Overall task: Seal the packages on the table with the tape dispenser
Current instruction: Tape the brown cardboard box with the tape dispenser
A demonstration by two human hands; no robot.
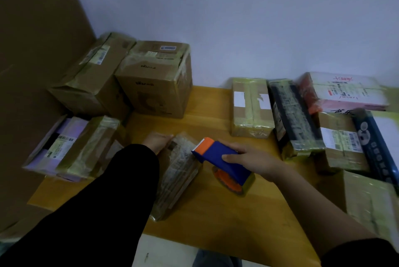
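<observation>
One tape dispenser [218, 154], blue and orange, gripped in right hand [254, 162], nose against one central package [179, 171] on bench [216, 219]. Left hand [158, 141] on package's far end; finger curl too blurred to tell. Three boxes [155, 85] left, at least six parcels [250, 106] right.

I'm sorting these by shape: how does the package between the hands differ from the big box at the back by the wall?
The package is low, long and narrow; the big box is tall and blocky. The left hand touches the package's far end, with the tape dispenser at its right edge; the big box stands untouched by the wall. Both are brown cardboard under glossy tape.
</observation>
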